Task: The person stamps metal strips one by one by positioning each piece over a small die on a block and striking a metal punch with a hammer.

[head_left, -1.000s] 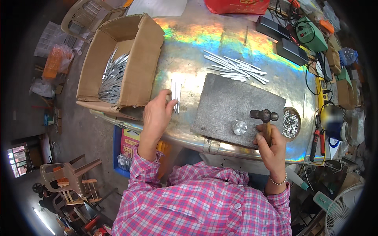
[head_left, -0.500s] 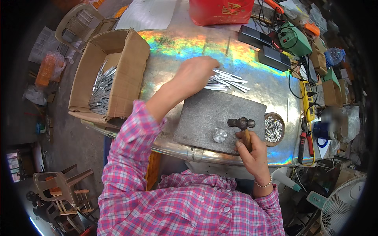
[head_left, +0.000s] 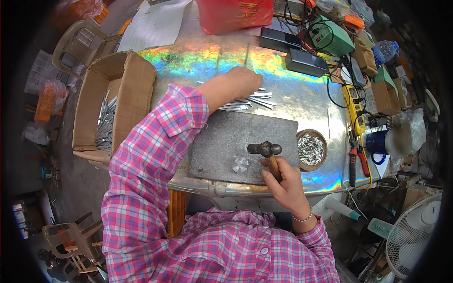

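My left hand (head_left: 241,82) is curled closed above a pile of thin silvery metal strips (head_left: 262,99) at the far side of the slab. Its fingertips are hidden, so what they grip cannot be made out; a strip's end sticks out beside the wrist. In my right hand (head_left: 287,183) is a small ball-peen hammer (head_left: 265,149), gripped by its short wooden handle near the head. The hammer is over the right part of a dark grey slab (head_left: 214,141). A shiny round clear or metal piece (head_left: 239,164) rests on the slab, just left of the hammer.
On the left stands an open cardboard box (head_left: 137,89) with many strips. A round bowl (head_left: 300,162) of small shiny metal pieces is right of the slab. Farther right are pliers (head_left: 353,165), a yellow power strip (head_left: 353,106) and cables. A red bag (head_left: 231,19) stands at the back.
The whole view has shifted, so the table appears farther left. My left hand has moved rightward over the strips, and an end now shows beside its wrist. The right hand keeps hold of the hammer.
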`<state>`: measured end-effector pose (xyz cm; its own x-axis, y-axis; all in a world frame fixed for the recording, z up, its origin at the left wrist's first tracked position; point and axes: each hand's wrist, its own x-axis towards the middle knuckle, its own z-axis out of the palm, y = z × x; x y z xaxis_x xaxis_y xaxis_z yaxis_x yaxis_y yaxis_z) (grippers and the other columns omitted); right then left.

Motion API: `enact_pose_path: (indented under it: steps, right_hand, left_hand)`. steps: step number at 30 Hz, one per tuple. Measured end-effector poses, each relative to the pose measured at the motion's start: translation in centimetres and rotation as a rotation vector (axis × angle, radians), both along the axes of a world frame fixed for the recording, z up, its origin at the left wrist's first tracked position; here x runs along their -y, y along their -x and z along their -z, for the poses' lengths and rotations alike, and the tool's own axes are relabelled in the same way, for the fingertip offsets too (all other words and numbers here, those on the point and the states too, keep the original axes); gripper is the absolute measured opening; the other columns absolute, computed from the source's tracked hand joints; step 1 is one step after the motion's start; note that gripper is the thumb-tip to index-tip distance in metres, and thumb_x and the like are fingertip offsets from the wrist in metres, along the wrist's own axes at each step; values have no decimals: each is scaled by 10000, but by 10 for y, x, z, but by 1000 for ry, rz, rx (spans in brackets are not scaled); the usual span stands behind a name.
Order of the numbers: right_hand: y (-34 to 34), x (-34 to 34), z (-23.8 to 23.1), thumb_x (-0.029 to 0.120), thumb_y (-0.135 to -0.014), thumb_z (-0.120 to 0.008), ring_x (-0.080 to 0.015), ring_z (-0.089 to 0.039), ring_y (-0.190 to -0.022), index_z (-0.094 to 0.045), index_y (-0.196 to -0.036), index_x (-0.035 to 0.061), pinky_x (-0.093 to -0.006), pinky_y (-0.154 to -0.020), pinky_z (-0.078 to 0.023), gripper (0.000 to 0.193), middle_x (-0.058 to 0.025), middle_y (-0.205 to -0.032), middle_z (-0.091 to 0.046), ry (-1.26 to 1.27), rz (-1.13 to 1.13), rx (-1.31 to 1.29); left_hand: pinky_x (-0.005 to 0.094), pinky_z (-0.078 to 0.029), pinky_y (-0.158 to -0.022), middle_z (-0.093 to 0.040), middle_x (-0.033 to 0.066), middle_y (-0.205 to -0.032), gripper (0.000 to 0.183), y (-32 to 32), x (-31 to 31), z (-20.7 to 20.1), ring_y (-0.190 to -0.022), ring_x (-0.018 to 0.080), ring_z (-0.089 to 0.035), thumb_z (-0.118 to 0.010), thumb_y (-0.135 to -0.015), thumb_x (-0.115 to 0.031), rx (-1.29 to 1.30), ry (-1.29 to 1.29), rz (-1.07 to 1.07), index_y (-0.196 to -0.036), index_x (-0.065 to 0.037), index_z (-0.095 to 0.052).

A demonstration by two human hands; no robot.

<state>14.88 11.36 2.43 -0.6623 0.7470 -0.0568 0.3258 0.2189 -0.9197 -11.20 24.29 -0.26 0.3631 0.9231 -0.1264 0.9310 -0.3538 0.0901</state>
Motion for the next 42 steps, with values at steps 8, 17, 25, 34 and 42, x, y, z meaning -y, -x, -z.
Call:
enact_pose_path:
  steps: [8, 17, 25, 34, 42]
  right_hand:
    - [0, 2, 4, 105, -845, -623, -358, -651, -704, -556, -1042, -6, -375, -587, -480, 236, -188, -793, -633, -26, 5, -42]
    - [0, 0, 6, 114, -842, -623, -348, -611, -604, -547, -1014, -7, -378, -529, -438, 223, -187, -706, -580, -36, 11, -57]
    - [2, 4, 5, 92, -846, -610, -215, -618, -608, -579, -1036, -21, -306, -557, -457, 223, -122, -698, -608, -25, 27, -33]
    - [-35, -17, 3, 95, -871, -605, -110, -556, -586, -564, -1035, -13, -285, -544, -454, 200, -65, -715, -616, 36, 259, -4]
    - [-74, -69, 11, 116, -813, -663, -154, -542, -650, -589, -949, -32, -292, -594, -428, 214, -104, -760, -595, -388, 289, 448]
  left_hand:
    - [431, -506, -785, -655, 212, -971, 307, 9, -4, -17, -960, 360, -633, -578, -722, -10, -65, 246, -116, -1027, 26, -599]
    - [325, -442, -625, -571, 94, -755, 269, 30, 76, -49, -682, 190, -546, -545, -798, -26, 625, -163, -432, -1064, 1, -580]
    - [219, -449, -617, -513, -2, -790, 236, 28, 133, -30, -701, 66, -513, -542, -892, -77, 1135, -98, -650, -1111, -3, -585]
    - [231, -474, -680, -574, 37, -839, 156, -42, 228, -26, -751, 104, -585, -531, -943, -110, 1680, -164, -670, -1043, 9, -515]
    - [260, -477, -598, -600, 93, -870, 126, -56, 248, -1, -672, 149, -607, -585, -893, -54, 1273, -341, -645, -993, 1, -532]
